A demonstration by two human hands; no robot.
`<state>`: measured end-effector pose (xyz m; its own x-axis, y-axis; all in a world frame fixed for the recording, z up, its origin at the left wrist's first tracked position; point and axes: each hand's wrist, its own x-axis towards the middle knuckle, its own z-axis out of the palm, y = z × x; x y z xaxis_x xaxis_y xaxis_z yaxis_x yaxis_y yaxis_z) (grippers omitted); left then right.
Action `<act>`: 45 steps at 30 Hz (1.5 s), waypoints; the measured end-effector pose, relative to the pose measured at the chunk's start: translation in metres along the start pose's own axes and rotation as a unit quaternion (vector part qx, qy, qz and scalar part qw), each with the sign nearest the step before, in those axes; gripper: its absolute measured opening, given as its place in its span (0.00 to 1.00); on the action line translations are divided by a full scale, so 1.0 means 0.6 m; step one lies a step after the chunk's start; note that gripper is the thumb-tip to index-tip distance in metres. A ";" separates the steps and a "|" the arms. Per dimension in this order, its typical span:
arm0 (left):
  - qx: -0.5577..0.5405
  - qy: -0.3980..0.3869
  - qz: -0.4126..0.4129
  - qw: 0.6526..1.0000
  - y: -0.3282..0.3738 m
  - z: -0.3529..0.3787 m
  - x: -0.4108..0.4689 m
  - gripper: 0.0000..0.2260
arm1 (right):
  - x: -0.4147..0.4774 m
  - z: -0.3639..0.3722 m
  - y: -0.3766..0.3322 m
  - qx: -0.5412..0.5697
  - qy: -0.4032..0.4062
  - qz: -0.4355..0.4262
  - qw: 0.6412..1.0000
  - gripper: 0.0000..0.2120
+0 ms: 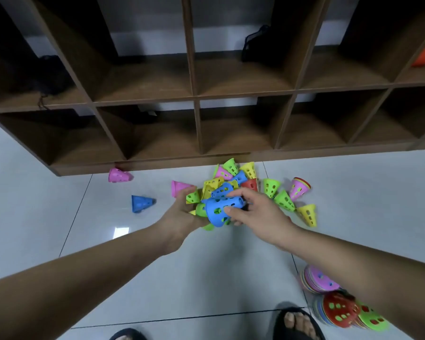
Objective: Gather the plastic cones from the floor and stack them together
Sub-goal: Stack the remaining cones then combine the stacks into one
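Floor (35, 192): pale tile; it carries every loose cone.
Near right: stacks of perforated coloured pieces (339, 307) lie beside the person's foot. Seen from above, I cannot tell whether they are cones.
Left hand (182, 214): clenched round a small bunch of green and yellow cones (193, 196), held just above the floor.
Right hand (258, 212): grasping a blue cone (219, 209) with thumb and fingertips.
Key relation: the blue cone lies between the two hands and touches the left hand's bunch. Its long axis is tilted, with the wide rim nearer the person and the narrow end up by the right fingers.
Judgement: the rim must be turned toward the bunch's narrow end before the cone will nest. The right hand does that work.
Pile (233, 173): mixed cones lie tumbled just beyond both hands, against the shelf foot.
Strays: a pink cone (179, 187) lies just past the left hand. A lone blue one (140, 203) and a farther pink one (119, 175) lie off to the left, nearer the left hand.
Shelf (196, 96): brown cubby unit at the back.
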<state>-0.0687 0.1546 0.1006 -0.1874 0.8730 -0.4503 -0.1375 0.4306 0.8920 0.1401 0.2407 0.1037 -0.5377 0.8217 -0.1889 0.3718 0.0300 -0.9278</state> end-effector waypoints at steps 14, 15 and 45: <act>0.016 -0.122 -0.184 0.975 -0.147 -0.061 0.117 0.24 | 0.105 0.089 0.158 -0.379 -0.110 -0.080 0.916 0.20; 0.018 -0.131 -0.205 0.970 -0.156 -0.072 0.125 0.23 | 0.110 0.095 0.177 -0.393 -0.121 -0.075 0.908 0.21; 0.549 0.204 -0.039 0.809 -0.236 -0.362 0.237 0.26 | 0.139 -0.152 0.317 -0.524 -0.054 0.297 0.796 0.24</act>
<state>-0.2869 0.1678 -0.0983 -0.5559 0.7818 -0.2824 0.7416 0.6199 0.2564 0.2347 0.3668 -0.0591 -0.0713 0.8162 -0.5733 0.9818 0.1588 0.1040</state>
